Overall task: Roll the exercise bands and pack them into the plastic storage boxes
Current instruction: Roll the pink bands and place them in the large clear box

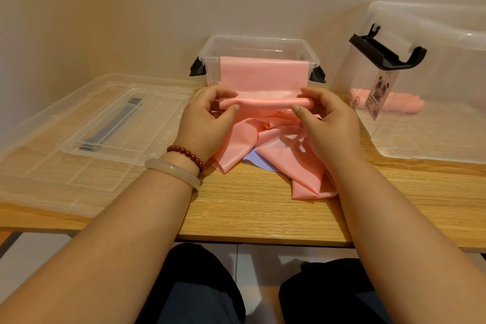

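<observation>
Head view: pink band [265, 101] roll pinched between left hand [207, 123], right hand [326, 123]

Our left hand [207, 123] and right hand [328, 123] pinching the rolled end of a pink band [265, 102], its flat stretch reaching up to our small clear box [259, 46], loose folds on the wooden table [263, 213], 1 lilac band [259, 163] beneath, 1 lid [52, 139] left, 1 larger box [447, 60] right.

The wooden surface [249, 208] carries 1 clear lid [86, 134] at left, 1 small clear box [259, 39] at the back, 1 larger clear box [434, 123] at right, and crumpled pink bands [284, 155] over a lilac band [259, 162] in the middle.
</observation>
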